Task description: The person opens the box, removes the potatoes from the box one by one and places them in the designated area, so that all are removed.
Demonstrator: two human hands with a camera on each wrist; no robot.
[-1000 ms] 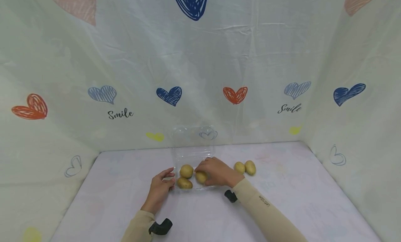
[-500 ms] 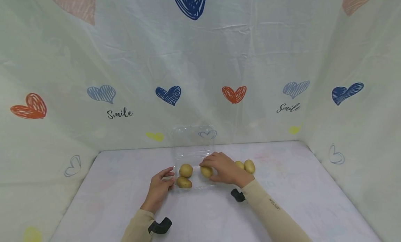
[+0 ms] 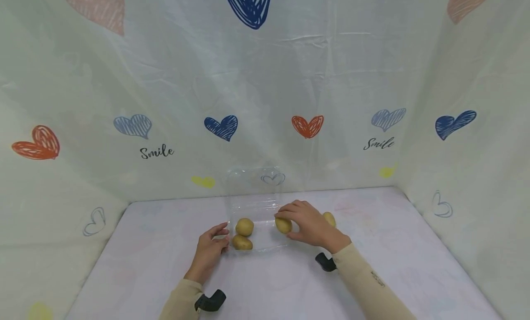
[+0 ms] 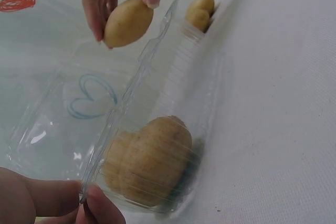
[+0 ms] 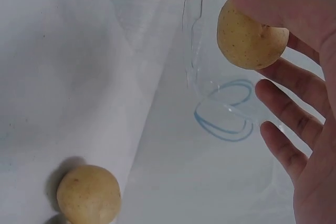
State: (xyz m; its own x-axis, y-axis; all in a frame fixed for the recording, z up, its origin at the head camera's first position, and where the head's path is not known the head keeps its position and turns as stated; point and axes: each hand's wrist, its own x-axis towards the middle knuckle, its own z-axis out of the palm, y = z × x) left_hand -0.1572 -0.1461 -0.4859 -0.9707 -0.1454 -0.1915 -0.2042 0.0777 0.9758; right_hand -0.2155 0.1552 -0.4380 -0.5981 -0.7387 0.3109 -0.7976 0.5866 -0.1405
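A clear plastic clamshell box [image 3: 261, 249] lies with its lid [image 3: 248, 186] raised at the back. Two potatoes sit at its left end, a rounder potato [image 3: 244, 227] behind a longer potato [image 3: 242, 242]. My left hand [image 3: 208, 253] is at the box's left side; in the left wrist view its thumb and finger pinch the rim. Over the box's right end, my right hand [image 3: 310, 225] holds another potato [image 3: 283, 225] between thumb and fingers. The right wrist view shows this held potato [image 5: 251, 35] raised off the table, with the lower fingers spread away from it.
To the right on the white-covered table [image 3: 372, 260] lies a loose potato [image 3: 329, 218], partly behind my right hand. The left wrist view shows a pair of potatoes [image 4: 199, 14] there. A patterned cloth wall [image 3: 265, 80] rises behind the table.
My right hand has moved rightward with the potato, from beside the two boxed potatoes to the box's right end. My left hand stays at the box's left side.
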